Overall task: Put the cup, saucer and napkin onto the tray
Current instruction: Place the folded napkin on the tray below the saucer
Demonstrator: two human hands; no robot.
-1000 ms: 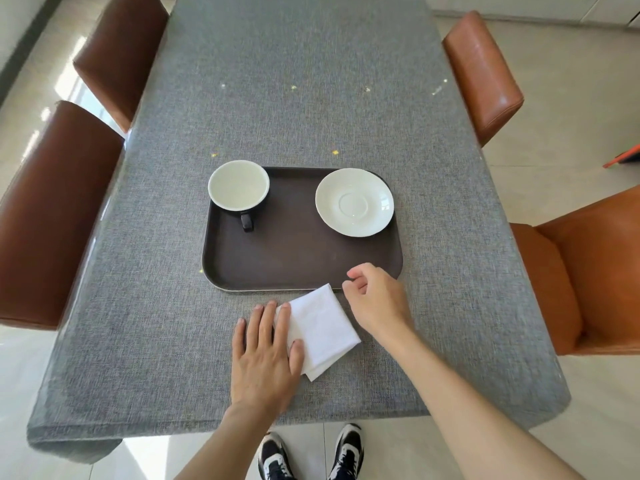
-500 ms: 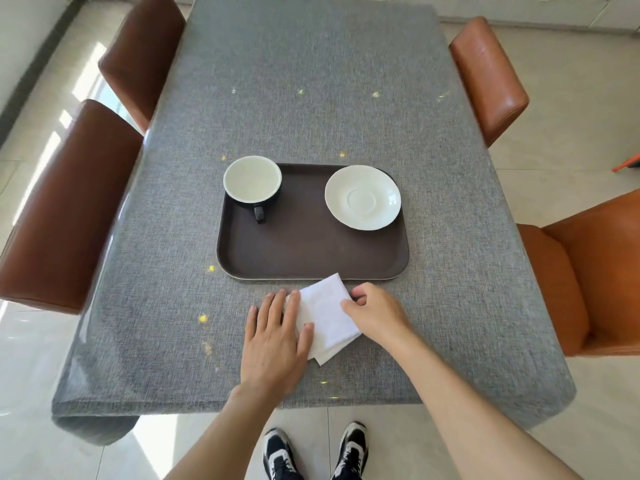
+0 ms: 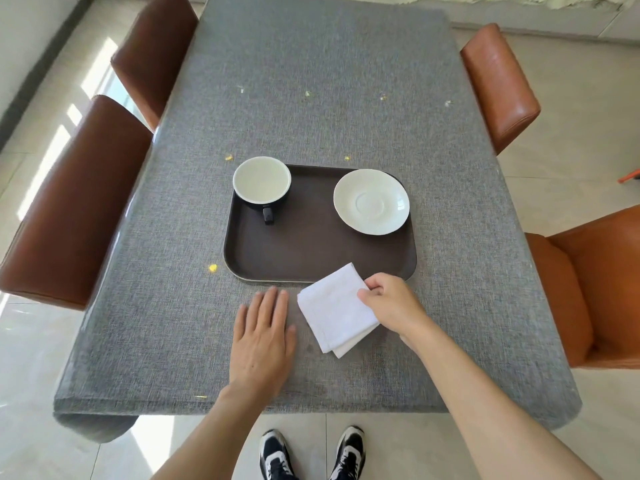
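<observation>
A dark brown tray (image 3: 311,251) lies on the grey tablecloth of the table (image 3: 325,98), set toward the near edge and roughly centred between the long sides. In the tray's far left corner stands the cup (image 3: 261,183), black outside and white inside, upright, its handle pointing to the near edge. In the tray's far right corner rests the white saucer (image 3: 371,201), well apart from the cup. The folded white napkin (image 3: 336,310) lies mostly on the cloth, just off the tray's near edge, and its far corner reaches over the tray's near rim toward the right corner. The right hand (image 3: 391,304) pinches the napkin's right corner between thumb and fingers, knuckles up. The left hand (image 3: 261,337) lies flat and spread on the cloth, palm down, holding nothing, just beside the napkin's left edge and apart from it. Brown leather chairs (image 3: 72,202) flank both long sides of the table, and black and white shoes (image 3: 311,455) show on the floor below the near edge
</observation>
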